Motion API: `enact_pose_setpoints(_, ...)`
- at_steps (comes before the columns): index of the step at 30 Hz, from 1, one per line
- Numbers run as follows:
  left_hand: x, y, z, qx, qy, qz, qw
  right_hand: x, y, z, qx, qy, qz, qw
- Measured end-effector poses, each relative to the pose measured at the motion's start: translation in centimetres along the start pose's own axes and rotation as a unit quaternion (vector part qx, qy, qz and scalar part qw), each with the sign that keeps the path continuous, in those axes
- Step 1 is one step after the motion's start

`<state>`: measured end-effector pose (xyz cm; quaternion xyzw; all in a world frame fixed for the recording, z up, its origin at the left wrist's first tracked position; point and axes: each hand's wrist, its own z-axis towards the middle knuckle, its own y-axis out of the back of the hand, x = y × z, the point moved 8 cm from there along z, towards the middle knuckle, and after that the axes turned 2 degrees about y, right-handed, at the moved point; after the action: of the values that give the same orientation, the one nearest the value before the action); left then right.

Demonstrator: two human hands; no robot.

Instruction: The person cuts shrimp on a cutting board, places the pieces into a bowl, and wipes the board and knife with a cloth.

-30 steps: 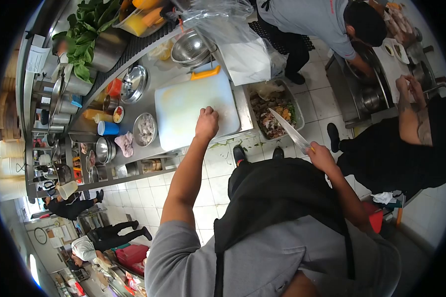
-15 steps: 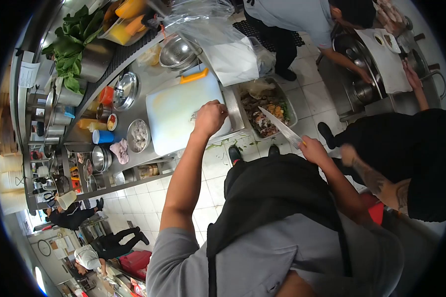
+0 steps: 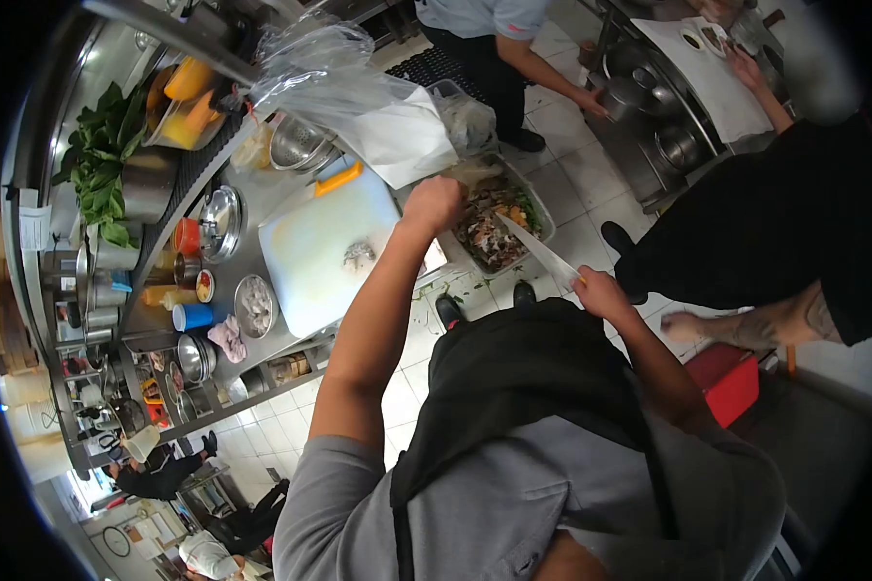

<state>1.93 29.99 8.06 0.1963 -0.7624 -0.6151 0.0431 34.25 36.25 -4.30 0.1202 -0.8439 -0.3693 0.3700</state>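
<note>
My right hand is wrapped round the handle of a kitchen knife. The blade points up and left, over the scrap bin. My left hand is closed in a fist between the white cutting board and the bin. Whatever its fingers may hold is hidden. On the board lies a small grey, glossy food piece, and a yellow-handled tool rests at the far edge. Left of the board stands a metal bowl of pale, wet pieces.
A pink cloth and a blue cup sit beside the bowl. Clear plastic bags hang behind the board. Co-workers stand close by; one arm reaches in from the right near a red container.
My left hand has moved off the board towards the bin, uncovering the grey piece. The knife stays in my right hand. The view has shifted, and a co-worker at the back now holds a pot.
</note>
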Motion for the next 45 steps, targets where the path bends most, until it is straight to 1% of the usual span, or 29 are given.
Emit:
enact_pose_setpoints(1, -0.1, -0.3, 0.6, 0.002, -0.016, 0.005, 1.0, 0.1, 0.2, -0.2, 0.008, -0.012, -0.001, 1.0)
enact_pose_setpoints(4, -0.5, -0.3, 1.8, 0.034, -0.017, 0.064, 0.997, -0.5, 0.0, -0.3, 0.019, -0.033, 0.001, 0.999)
enact_pose_setpoints(7, 0.0, -0.8, 3.1, 0.022, 0.01, 0.143, 0.989, -0.8, 0.0, -0.4, 0.023, -0.043, 0.005, 0.999)
enact_pose_setpoints(10, 0.4, -1.3, 3.8, 0.048, 0.008, 0.161, 0.986, -0.8, 0.2, -0.4, 0.024, -0.042, 0.003, 0.999)
enact_pose_setpoints(13, 0.5, -0.6, 3.4, -0.027, -0.021, 0.073, 0.997, -0.9, 0.2, -0.3, 0.024, -0.043, 0.005, 0.999)
enact_pose_setpoints(16, 2.0, 0.4, 1.5, -0.052, 0.04, -0.022, 0.998, -0.4, 0.7, -0.2, 0.029, -0.038, 0.003, 0.999)
enact_pose_setpoints(18, 5.1, 0.7, -2.0, -0.013, 0.105, -0.036, 0.994, -0.2, 1.2, -0.2, 0.034, -0.026, -0.005, 0.999)
enact_pose_setpoints(19, 8.9, -0.8, -3.8, 0.034, 0.183, -0.003, 0.983, -0.2, 1.3, -0.2, 0.037, -0.018, -0.008, 0.999)
enact_pose_setpoints(20, 13.0, -2.2, -6.0, 0.0, 0.187, -0.011, 0.982, -0.1, 1.5, -0.2, 0.037, -0.009, -0.011, 0.999)
enact_pose_setpoints(21, 16.4, -3.2, -8.5, -0.006, 0.219, 0.0, 0.976, 0.0, 1.8, -0.3, 0.041, -0.005, -0.016, 0.999)
enact_pose_setpoints(22, 17.0, -2.4, -11.6, 0.052, 0.286, 0.027, 0.957, 0.1, 1.8, -0.2, 0.044, 0.011, -0.019, 0.999)
enact_pose_setpoints(23, 20.3, -5.2, -13.5, 0.08, 0.321, 0.025, 0.943, 0.3, 1.7, 0.0, 0.047, 0.027, -0.024, 0.998)
enact_pose_setpoints(24, 22.5, -7.5, -14.7, 0.052, 0.316, -0.014, 0.947, 0.4, 1.9, 0.2, 0.051, 0.043, -0.03, 0.997)
enact_pose_setpoints(25, 21.3, -6.6, -15.6, -0.039, 0.256, 0.0, 0.966, 0.9, 2.1, 0.3, 0.053, 0.051, -0.027, 0.997)
enact_pose_setpoints(28, 21.7, -7.0, -16.3, -0.066, 0.292, -0.077, 0.951, 3.6, 3.4, 0.6, 0.055, 0.107, -0.007, 0.993)
enact_pose_setpoints(30, 22.0, -6.6, -17.4, -0.145, 0.321, -0.151, 0.924, 5.6, 3.9, 1.0, 0.066, 0.132, -0.002, 0.989)
enact_pose_setpoints(32, 22.2, -5.3, -17.8, -0.228, 0.345, -0.217, 0.884, 9.0, 5.3, 1.1, 0.076, 0.155, -0.004, 0.985)
enact_pose_setpoints(33, 21.2, -3.9, -17.3, -0.265, 0.306, -0.168, 0.899, 10.3, 5.5, 1.7, 0.055, 0.172, 0.007, 0.984)
enact_pose_setpoints(35, 18.5, -2.5, -17.7, -0.332, 0.243, -0.069, 0.909, 12.8, 5.2, 2.6, 0.029, 0.211, 0.022, 0.977)
enact_pose_setpoints(36, 17.7, -3.9, -17.0, -0.234, 0.238, -0.039, 0.942, 13.6, 5.1, 2.9, 0.027, 0.2, 0.016, 0.979)
enact_pose_setpoints(37, 17.0, -5.1, -17.4, -0.224, 0.213, -0.057, 0.949, 14.9, 5.2, 3.3, 0.027, 0.193, 0.008, 0.981)
enact_pose_setpoints(38, 17.3, -6.9, -17.9, -0.193, 0.262, -0.072, 0.943, 16.1, 5.0, 3.7, 0.029, 0.185, 0.002, 0.982)
enact_pose_setpoints(39, 17.2, -6.8, -18.0, -0.164, 0.319, -0.07, 0.931, 16.7, 4.6, 4.3, 0.048, 0.174, -0.004, 0.984)
enact_pose_setpoints(40, 17.1, -6.4, -18.4, -0.185, 0.377, -0.06, 0.906, 17.1, 4.1, 4.8, 0.046, 0.183, -0.004, 0.982)
enact_pose_setpoints(41, 17.4, -6.9, -18.0, -0.164, 0.411, -0.04, 0.896, 17.3, 3.6, 5.4, 0.043, 0.19, -0.001, 0.981)
enact_pose_setpoints(42, 16.7, -6.6, -17.7, -0.23, 0.393, 0.015, 0.89, 17.6, 3.2, 5.6, 0.037, 0.194, 0.002, 0.98)
enact_pose_setpoints(43, 16.9, -7.2, -16.9, -0.224, 0.376, -0.004, 0.899, 18.2, 3.1, 5.6, 0.048, 0.185, -0.007, 0.982)
enact_pose_setpoints(45, 16.4, -7.8, -15.2, -0.223, 0.33, -0.049, 0.916, 19.2, 2.8, 5.7, 0.046, 0.201, -0.023, 0.978)
